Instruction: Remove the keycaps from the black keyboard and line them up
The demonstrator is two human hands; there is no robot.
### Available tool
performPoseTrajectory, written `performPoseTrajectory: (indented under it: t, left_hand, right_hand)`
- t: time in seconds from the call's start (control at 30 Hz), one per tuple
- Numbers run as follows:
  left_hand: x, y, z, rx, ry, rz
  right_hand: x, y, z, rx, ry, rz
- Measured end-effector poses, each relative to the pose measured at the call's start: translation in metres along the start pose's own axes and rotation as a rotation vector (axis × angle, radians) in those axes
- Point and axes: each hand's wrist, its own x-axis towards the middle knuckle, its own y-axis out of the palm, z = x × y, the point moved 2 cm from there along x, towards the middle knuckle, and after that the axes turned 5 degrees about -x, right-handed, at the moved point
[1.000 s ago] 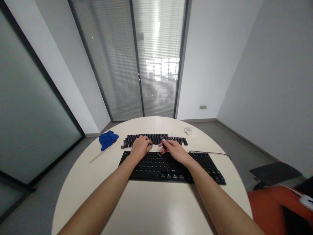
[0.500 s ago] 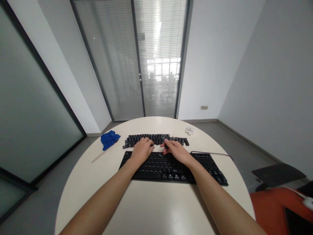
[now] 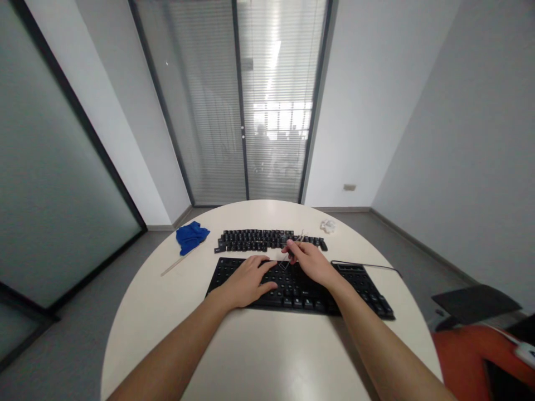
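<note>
A black keyboard (image 3: pixel 267 301) lies across the table in front of me, most of its keycaps off and a few still seated along its front row. My left hand (image 3: pixel 249 281) rests on its left half, fingers and thumb spread, with nothing visible in it. Over the keyboard's upper middle, my right hand (image 3: pixel 307 260) is closed on a wire keycap puller (image 3: pixel 284 265), whose thin wire loops point down toward the keys. Just behind the keyboard, loose black keycaps (image 3: pixel 246 239) stand in rows. The right hand partly hides the rows' right part.
The round cream table (image 3: pixel 267 356) carries a blue cloth (image 3: pixel 191 236) and a thin wooden stick (image 3: pixel 178 263) at left. A crumpled white tissue (image 3: pixel 328 226) sits at back right. The keyboard's cable (image 3: pixel 371 265) runs off to the right. An orange chair (image 3: pixel 463 356) stands beside the table.
My left hand has come back from the keycap rows to the keyboard, and its fingers have spread. My right hand still holds the puller over the keys. The view has shifted slightly.
</note>
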Motion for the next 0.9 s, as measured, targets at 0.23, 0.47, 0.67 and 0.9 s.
performPoseTrajectory:
  t: [0.23,0.47,0.67,0.9]
  left_hand:
    - [-0.007,-0.008,0.013,0.01,-0.012,0.042]
    - [-0.012,-0.011,0.015,-0.001,0.042,-0.014]
    - [-0.011,-0.013,0.006,-0.021,0.113,-0.005]
    - [-0.01,-0.014,0.007,-0.01,0.128,-0.013]
  right_hand:
    - [-0.007,-0.008,0.029,-0.112,-0.139,0.158]
    - [-0.029,0.002,0.028,-0.048,-0.208,0.211]
    - [-0.04,0.012,0.029,-0.164,-0.338,0.216]
    - [-0.038,0.023,0.03,-0.235,-0.459,0.198]
